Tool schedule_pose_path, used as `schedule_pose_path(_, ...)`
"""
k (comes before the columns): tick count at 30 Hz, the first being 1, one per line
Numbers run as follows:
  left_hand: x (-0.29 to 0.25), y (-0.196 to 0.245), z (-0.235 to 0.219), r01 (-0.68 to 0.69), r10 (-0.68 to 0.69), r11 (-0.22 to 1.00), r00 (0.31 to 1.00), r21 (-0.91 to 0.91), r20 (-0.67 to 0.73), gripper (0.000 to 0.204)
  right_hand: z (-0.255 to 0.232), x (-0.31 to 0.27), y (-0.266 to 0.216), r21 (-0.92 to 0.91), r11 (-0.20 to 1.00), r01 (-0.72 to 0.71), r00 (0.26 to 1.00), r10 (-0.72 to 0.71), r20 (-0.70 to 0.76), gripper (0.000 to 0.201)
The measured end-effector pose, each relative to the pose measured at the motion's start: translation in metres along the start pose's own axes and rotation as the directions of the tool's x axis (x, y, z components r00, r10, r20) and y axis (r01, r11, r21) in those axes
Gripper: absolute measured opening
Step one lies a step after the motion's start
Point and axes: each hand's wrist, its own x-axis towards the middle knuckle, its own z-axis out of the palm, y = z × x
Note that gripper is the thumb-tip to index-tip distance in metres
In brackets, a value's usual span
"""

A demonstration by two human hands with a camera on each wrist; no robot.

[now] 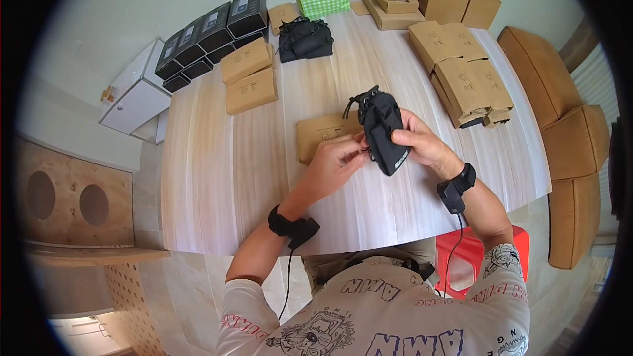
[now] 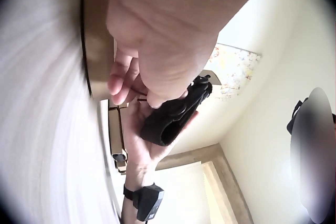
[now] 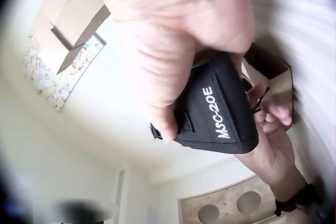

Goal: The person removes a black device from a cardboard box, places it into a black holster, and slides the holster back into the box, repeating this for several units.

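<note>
A black fabric pouch [image 1: 386,135] with white "MSC-20E" lettering, legible in the right wrist view, is held over the table. My right hand [image 1: 424,143] grips it from the right, thumb across its front and fingers behind. At the pouch's left side, my left hand [image 1: 337,166] has its fingertips bent together on a thin black cord [image 3: 260,103]. Looped straps stick out from the pouch's upper end. Below and behind the left hand, a flat brown cardboard box [image 1: 316,133] lies on the table, partly covered by the hand and pouch.
Two brown boxes [image 1: 250,86] and a pile of black pouches [image 1: 305,41] lie farther back. Black boxes [image 1: 214,26] are stacked at the back left. More cardboard boxes [image 1: 461,82] stand at the right, and a green checked bin [image 1: 323,1] at the back.
</note>
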Motion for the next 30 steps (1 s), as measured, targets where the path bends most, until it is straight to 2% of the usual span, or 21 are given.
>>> schedule_pose_path(1,0.000,0.001,0.000,0.001,0.002,0.998,0.998,0.067,-0.055,0.013,0.000,0.001,-0.002,0.028,1.000,-0.003,0.999,0.004,-0.037,0.064)
schedule_pose_path(2,0.000,0.001,-0.002,0.002,0.002,0.998,0.999,0.066,-0.054,0.013,-0.001,0.000,-0.007,0.038,0.999,0.018,0.997,-0.015,-0.073,0.061)
schedule_pose_path(3,0.000,0.002,-0.009,-0.008,0.036,0.982,0.988,0.188,-0.147,0.024,-0.003,0.001,-0.010,0.038,0.999,0.019,0.997,-0.016,-0.075,0.061)
schedule_pose_path(4,0.001,0.004,-0.015,-0.005,0.081,0.952,0.969,0.307,-0.234,0.038,-0.006,0.004,-0.013,-0.089,0.996,0.004,0.973,-0.024,-0.229,0.059)
schedule_pose_path(5,0.002,0.005,-0.023,-0.003,0.078,0.952,0.970,0.306,-0.231,0.038,-0.010,0.006,-0.015,-0.210,0.977,-0.032,0.925,-0.051,-0.375,0.057)
schedule_pose_path(6,0.005,0.008,-0.031,-0.061,0.223,0.830,0.947,0.555,-0.229,0.055,-0.011,0.008,-0.016,-0.270,0.962,-0.037,0.902,-0.084,-0.423,0.054)
schedule_pose_path(7,0.006,0.010,-0.037,-0.099,0.362,0.640,0.914,0.762,-0.186,0.072,-0.017,0.009,-0.015,-0.268,0.963,-0.037,0.901,-0.084,-0.426,0.054)
schedule_pose_path(8,0.004,0.006,-0.040,-0.101,0.361,0.641,0.915,0.761,-0.182,0.072,-0.024,0.010,-0.012,-0.276,0.957,-0.084,0.871,-0.064,-0.487,0.053)
schedule_pose_path(10,0.000,-0.008,-0.045,-0.045,0.251,0.564,0.961,0.824,-0.119,0.097,-0.034,0.012,-0.008,-0.333,0.927,-0.172,0.821,-0.052,-0.569,0.051)
schedule_pose_path(11,-0.003,-0.016,-0.047,-0.044,0.250,0.564,0.961,0.824,-0.119,0.097,-0.039,0.012,-0.007,-0.332,0.927,-0.173,0.821,-0.051,-0.569,0.051)
schedule_pose_path(13,-0.004,-0.022,-0.049,0.021,0.062,0.667,0.995,0.744,-0.084,0.100,-0.040,0.011,-0.009,-0.405,0.902,-0.152,0.868,-0.074,-0.490,0.051)
schedule_pose_path(14,-0.004,-0.024,-0.050,0.019,0.061,0.667,0.995,0.745,-0.080,0.100,-0.040,0.010,-0.010,-0.403,0.903,-0.151,0.867,-0.075,-0.493,0.051)
schedule_pose_path(16,0.001,-0.018,-0.053,0.097,0.011,0.773,0.986,0.627,-0.167,0.099,-0.037,0.009,-0.014,-0.433,0.888,-0.152,0.896,-0.060,-0.439,0.049)
schedule_pose_path(17,0.003,-0.015,-0.055,0.096,0.010,0.773,0.987,0.627,-0.163,0.099,-0.037,0.008,-0.015,-0.431,0.889,-0.152,0.895,-0.062,-0.442,0.049)
schedule_pose_path(19,0.005,-0.010,-0.058,0.097,0.022,0.834,0.978,0.544,-0.208,0.099,-0.035,0.007,-0.018,-0.390,0.903,-0.178,0.932,0.029,-0.360,0.045)
schedule_pose_path(23,0.005,-0.017,-0.059,0.042,0.076,0.818,0.981,0.574,-0.180,0.099,-0.030,0.003,-0.021,-0.329,0.919,-0.215,0.958,0.134,-0.252,0.042)
schedule_pose_path(26,0.004,-0.013,-0.060,-0.009,0.089,0.808,0.990,0.589,-0.107,0.099,-0.043,-0.001,-0.025,-0.396,0.874,-0.282,0.959,0.246,-0.138,0.041)
schedule_pose_path(30,0.004,-0.010,-0.058,-0.002,0.060,0.796,0.995,0.605,-0.076,0.099,-0.046,-0.003,-0.028,-0.435,0.853,-0.290,0.957,0.261,-0.127,0.040)
